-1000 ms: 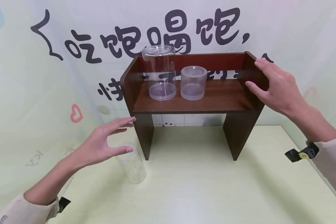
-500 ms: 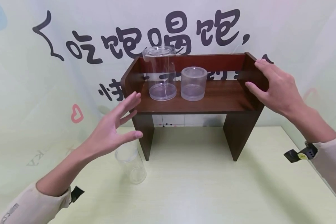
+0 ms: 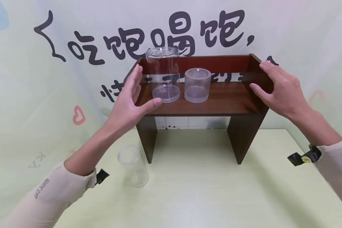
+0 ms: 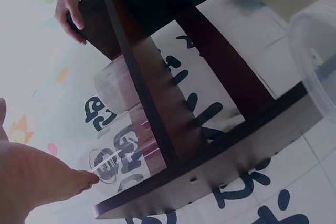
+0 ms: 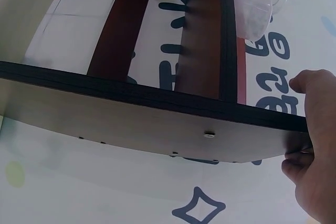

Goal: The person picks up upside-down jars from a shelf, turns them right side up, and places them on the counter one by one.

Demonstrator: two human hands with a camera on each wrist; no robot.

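A dark wooden shelf point(image 3: 216, 106) stands on the pale green table point(image 3: 216, 196). On its board sit a tall clear jar point(image 3: 163, 74) and a short clear jar point(image 3: 197, 85), both lidded. My right hand point(image 3: 259, 76) grips the shelf's right side panel, thumb inside and fingers over the top edge; the left wrist view shows this right hand point(image 4: 68, 6) too. My left hand point(image 3: 141, 90) is spread open at the shelf's left end, thumb in front of the board, fingers up along the side panel. Whether it touches the wood I cannot tell. It holds nothing.
A third clear jar point(image 3: 133, 165) stands on the table left of the shelf's left leg, below my left forearm; it also fills the right edge of the left wrist view point(image 4: 315, 51). A printed wall cloth point(image 3: 60, 79) hangs close behind the shelf.
My left hand rose from just above the jar on the table to the shelf's left end. The right hand and all the jars stayed put.
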